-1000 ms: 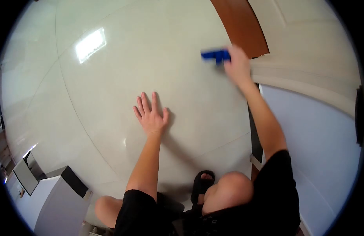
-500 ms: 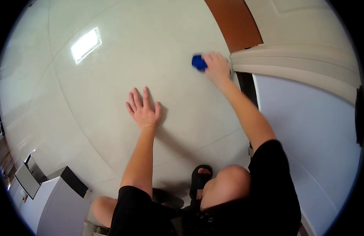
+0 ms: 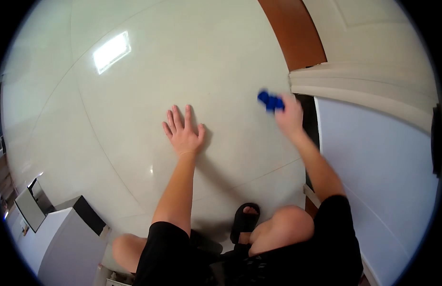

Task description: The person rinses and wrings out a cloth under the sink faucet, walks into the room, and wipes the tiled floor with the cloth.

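From where I stand, the right hand [image 3: 291, 116] is curled round a blue bundle [image 3: 272, 101], which pokes out past the fingers on the side toward the left hand [image 3: 184, 139]. Both hand and bundle are blurred, so I can't make out the exact grip, nor whether the bundle touches the pale, glossy floor [image 3: 230, 57] under it. The left hand is palm down on that floor, fingers fanned and thumb out to the side, with nothing in its grasp; the bundle lies well apart from it. Just beyond the right hand is the end of a cream moulding [image 3: 364, 86], and past that a brown strip [image 3: 299, 38] runs along the floor's edge. A smooth, pale panel [image 3: 378, 162] stands alongside the right forearm. Closer to the body, a bent knee [image 3: 292, 224] shows between the arms, near a foot in a black sandal [image 3: 241, 228]. Away on the left there's a white cabinet [image 3: 70, 248] with a dark-edged rectangular panel [image 3: 30, 209] by it, and farther up the floor a bright patch of light [image 3: 112, 51] reflects.
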Available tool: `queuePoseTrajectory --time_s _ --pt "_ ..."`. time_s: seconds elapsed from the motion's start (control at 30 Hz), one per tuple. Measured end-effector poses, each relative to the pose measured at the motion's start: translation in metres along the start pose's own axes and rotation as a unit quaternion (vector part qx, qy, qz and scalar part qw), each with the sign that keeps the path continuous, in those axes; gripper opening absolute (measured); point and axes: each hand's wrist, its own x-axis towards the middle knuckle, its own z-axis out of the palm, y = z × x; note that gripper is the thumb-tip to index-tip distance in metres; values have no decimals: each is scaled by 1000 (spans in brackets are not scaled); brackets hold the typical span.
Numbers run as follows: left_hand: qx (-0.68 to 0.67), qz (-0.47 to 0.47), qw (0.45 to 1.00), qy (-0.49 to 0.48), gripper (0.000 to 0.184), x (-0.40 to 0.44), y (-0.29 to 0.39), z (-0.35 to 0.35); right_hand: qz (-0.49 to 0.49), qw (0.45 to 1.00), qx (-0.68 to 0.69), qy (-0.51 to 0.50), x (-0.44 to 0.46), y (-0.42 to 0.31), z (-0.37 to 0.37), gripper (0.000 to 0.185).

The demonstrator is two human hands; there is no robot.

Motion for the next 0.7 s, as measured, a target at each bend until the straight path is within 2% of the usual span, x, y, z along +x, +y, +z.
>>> queuePoseTrajectory --time_s 0.03,0.07,0.1,0.2,0.3,0.4,0.43,0.5,0.53,0.6,0.63,0.7 --pt "0 -1 1000 2 73 0 0 1 0 999 10 47 43 -2 7 31" --pt "0 -1 1000 4 72 1 -1 3 -59 992 5 116 90 -8 11 32" --pt "0 -3 1000 5 72 0 -2 5 -73 986 -13 152 128 -26 12 32" --pt "-2 -3 1000 6 72 0 -2 4 -86 979 -103 151 223 -60 25 40" --pt "2 -1 1000 19 72 0 -3 8 -80 982 -127 116 270 -49 67 47" --pt "-1 1 1000 29 71 0 -3 9 -143 967 -165 130 242 -48 91 53" --pt "-4 4 999 36 71 2 -4 10 -199 961 -134 138 224 -43 99 53" --pt "-11 8 999 51 70 0 -4 12 -259 958 -117 48 160 -46 99 46" --pt "-15 9 998 52 70 2 -3 11 -296 945 -135 41 121 -35 115 40" --pt "-24 5 998 53 70 2 -1 7 -395 913 -104 -16 28 -24 115 44" --pt "-25 2 999 45 70 3 0 5 -411 905 -80 -82 -12 -21 106 47" --pt "-24 -5 999 29 71 3 0 2 -451 878 -40 -152 -47 -27 74 47"
